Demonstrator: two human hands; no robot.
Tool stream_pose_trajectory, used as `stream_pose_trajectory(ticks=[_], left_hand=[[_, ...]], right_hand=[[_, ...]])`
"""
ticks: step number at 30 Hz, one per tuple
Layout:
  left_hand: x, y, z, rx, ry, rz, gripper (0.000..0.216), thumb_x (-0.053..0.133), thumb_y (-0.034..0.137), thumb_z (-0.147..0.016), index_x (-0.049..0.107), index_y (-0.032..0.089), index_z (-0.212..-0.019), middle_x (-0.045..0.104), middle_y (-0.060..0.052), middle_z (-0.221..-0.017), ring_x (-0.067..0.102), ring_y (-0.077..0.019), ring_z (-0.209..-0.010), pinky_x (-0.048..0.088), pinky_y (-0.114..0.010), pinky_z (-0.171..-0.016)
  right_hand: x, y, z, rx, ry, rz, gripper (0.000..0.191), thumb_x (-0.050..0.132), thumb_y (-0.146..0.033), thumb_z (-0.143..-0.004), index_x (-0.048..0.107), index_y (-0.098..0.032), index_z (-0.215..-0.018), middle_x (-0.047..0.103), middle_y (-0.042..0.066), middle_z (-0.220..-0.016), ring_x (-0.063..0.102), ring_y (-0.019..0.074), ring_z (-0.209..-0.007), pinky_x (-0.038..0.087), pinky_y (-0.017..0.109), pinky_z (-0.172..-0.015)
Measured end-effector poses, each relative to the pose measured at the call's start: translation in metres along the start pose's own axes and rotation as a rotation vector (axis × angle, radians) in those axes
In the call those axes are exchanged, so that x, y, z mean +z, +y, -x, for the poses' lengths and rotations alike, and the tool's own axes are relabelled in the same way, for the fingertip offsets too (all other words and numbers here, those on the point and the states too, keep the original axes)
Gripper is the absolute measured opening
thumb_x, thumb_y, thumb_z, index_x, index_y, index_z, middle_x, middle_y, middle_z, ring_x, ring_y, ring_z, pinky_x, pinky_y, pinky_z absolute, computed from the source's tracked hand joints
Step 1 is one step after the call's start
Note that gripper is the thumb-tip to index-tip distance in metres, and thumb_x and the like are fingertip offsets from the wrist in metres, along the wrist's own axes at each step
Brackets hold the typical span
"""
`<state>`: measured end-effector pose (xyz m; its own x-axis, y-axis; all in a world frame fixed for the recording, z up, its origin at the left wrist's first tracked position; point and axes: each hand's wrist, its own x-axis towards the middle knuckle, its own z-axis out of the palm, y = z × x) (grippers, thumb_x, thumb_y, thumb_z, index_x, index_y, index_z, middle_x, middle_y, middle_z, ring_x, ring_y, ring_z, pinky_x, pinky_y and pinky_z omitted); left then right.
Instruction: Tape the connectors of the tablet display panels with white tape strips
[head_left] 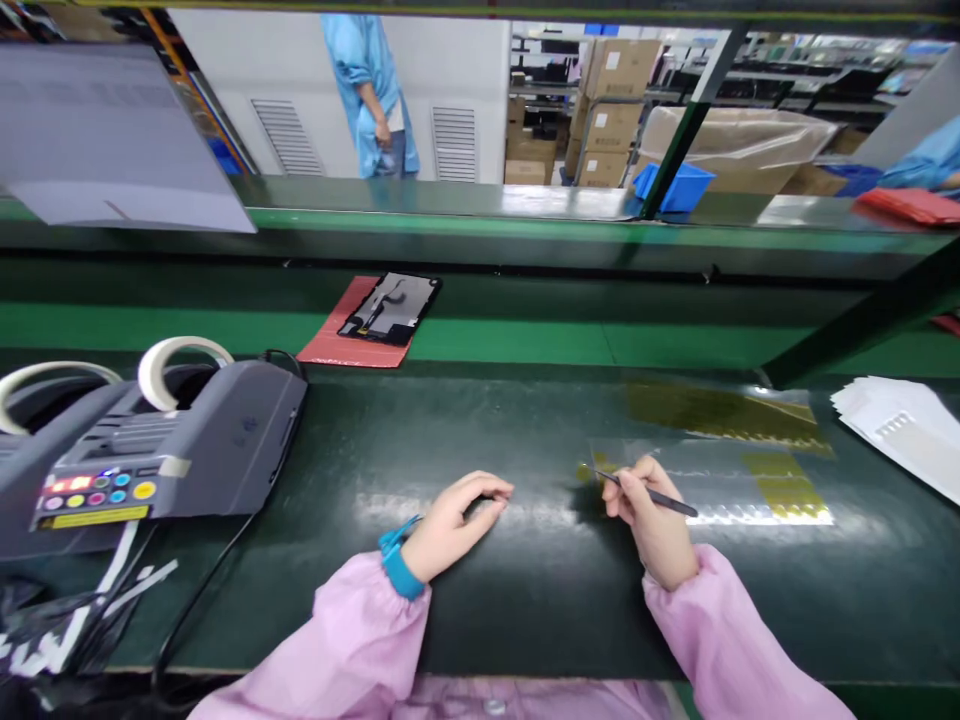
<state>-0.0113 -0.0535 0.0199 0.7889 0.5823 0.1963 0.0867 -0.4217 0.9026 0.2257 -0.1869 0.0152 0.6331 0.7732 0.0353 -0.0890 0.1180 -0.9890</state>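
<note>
My right hand (646, 520) pinches a pair of dark tweezers (660, 498). Their tips reach a small amber film piece (583, 471) near the left end of a clear sheet (697, 465); whether they grip it I cannot tell. More amber film patches (787, 487) sit at that sheet's right end. Behind it lies a wider amber film sheet (724, 412). My left hand (459, 522), with a blue wrist strap (401, 560), rests on the dark green bench, fingers curved, thumb apart from them, holding nothing.
A grey tape dispenser (225, 430) with white rolls stands at left, its cable (202, 600) trailing forward. A screen panel (394, 308) lies on a red pouch (349, 335) at the back. White sheets (904, 430) lie at right. Beyond the bench stands a person in blue (367, 90).
</note>
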Motion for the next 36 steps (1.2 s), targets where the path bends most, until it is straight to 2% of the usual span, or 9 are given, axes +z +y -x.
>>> stream_pose_trajectory(ticks=[4,8,12,16,21,24,28,31,36], left_hand=[[0.025,-0.001,-0.017,-0.075,-0.002,0.191,0.027,0.065,0.036,-0.09,0.064,0.017,-0.109,0.069,-0.008,-0.101,0.065,-0.0187,-0.092,0.051,-0.034,-0.089],[0.035,-0.004,-0.024,-0.102,0.058,0.269,0.028,0.067,0.043,-0.088,0.06,0.017,-0.097,0.067,-0.009,-0.102,0.063,-0.0195,-0.094,0.049,-0.035,-0.09],[0.034,-0.003,-0.025,-0.094,0.058,0.3,0.03,0.066,0.045,-0.089,0.058,0.017,-0.088,0.067,-0.009,-0.099,0.062,-0.02,-0.095,0.049,-0.035,-0.091],[0.034,0.0,-0.026,-0.1,0.07,0.311,0.029,0.065,0.044,-0.091,0.057,0.017,-0.085,0.067,-0.008,-0.096,0.063,-0.0187,-0.092,0.05,-0.034,-0.089],[0.033,-0.002,-0.025,-0.108,0.082,0.306,0.024,0.058,0.038,-0.094,0.052,0.018,-0.082,0.066,-0.008,-0.096,0.063,-0.018,-0.092,0.051,-0.033,-0.089],[0.029,-0.004,-0.025,-0.104,0.073,0.281,0.017,0.052,0.03,-0.096,0.049,0.019,-0.084,0.064,-0.008,-0.097,0.062,-0.0165,-0.09,0.052,-0.032,-0.087],[0.019,-0.003,-0.029,-0.063,-0.025,0.205,0.01,0.054,0.022,-0.087,0.049,0.019,-0.079,0.061,-0.006,-0.093,0.059,-0.0154,-0.085,0.051,-0.028,-0.079],[0.01,0.0,-0.032,-0.013,-0.131,0.136,0.009,0.057,0.017,-0.079,0.051,0.019,-0.073,0.062,-0.005,-0.09,0.059,-0.0157,-0.083,0.049,-0.029,-0.082],[0.006,0.002,-0.032,0.034,-0.171,0.06,0.009,0.053,0.012,-0.078,0.051,0.02,-0.073,0.062,-0.005,-0.093,0.059,-0.0161,-0.085,0.048,-0.03,-0.086]], right_hand=[[0.033,0.001,0.009,-0.001,-0.06,-0.012,0.041,0.071,-0.054,-0.085,0.045,-0.024,-0.073,0.068,0.0,-0.062,0.058,0.0136,-0.044,0.034,0.022,-0.037],[0.048,0.003,0.016,-0.041,-0.069,-0.01,0.038,0.07,-0.051,-0.087,0.047,-0.024,-0.074,0.07,0.001,-0.065,0.061,0.0144,-0.048,0.043,0.026,-0.043],[0.047,0.005,0.02,-0.064,-0.104,-0.006,0.034,0.07,-0.047,-0.089,0.049,-0.024,-0.076,0.071,0.001,-0.068,0.063,0.0146,-0.051,0.049,0.028,-0.05],[0.047,0.005,0.02,-0.067,-0.114,0.011,0.033,0.07,-0.047,-0.089,0.048,-0.025,-0.077,0.071,0.001,-0.068,0.063,0.0152,-0.051,0.05,0.029,-0.05],[0.048,0.005,0.02,-0.058,-0.151,0.045,0.036,0.069,-0.052,-0.088,0.048,-0.025,-0.077,0.071,0.001,-0.066,0.062,0.0152,-0.049,0.044,0.026,-0.044],[0.045,0.007,0.018,-0.003,-0.185,0.063,0.034,0.069,-0.051,-0.089,0.05,-0.024,-0.08,0.072,0.003,-0.07,0.062,0.0144,-0.05,0.039,0.023,-0.04],[0.04,0.007,0.015,0.077,-0.253,0.048,0.036,0.07,-0.054,-0.087,0.051,-0.023,-0.082,0.072,0.003,-0.072,0.061,0.0127,-0.048,0.038,0.021,-0.04],[0.038,0.007,0.014,0.123,-0.309,0.043,0.039,0.072,-0.056,-0.084,0.051,-0.023,-0.083,0.072,0.003,-0.072,0.06,0.0122,-0.047,0.037,0.02,-0.039],[0.036,0.008,0.013,0.173,-0.352,0.045,0.038,0.071,-0.055,-0.085,0.052,-0.023,-0.082,0.071,0.003,-0.072,0.061,0.0129,-0.049,0.037,0.021,-0.039]])
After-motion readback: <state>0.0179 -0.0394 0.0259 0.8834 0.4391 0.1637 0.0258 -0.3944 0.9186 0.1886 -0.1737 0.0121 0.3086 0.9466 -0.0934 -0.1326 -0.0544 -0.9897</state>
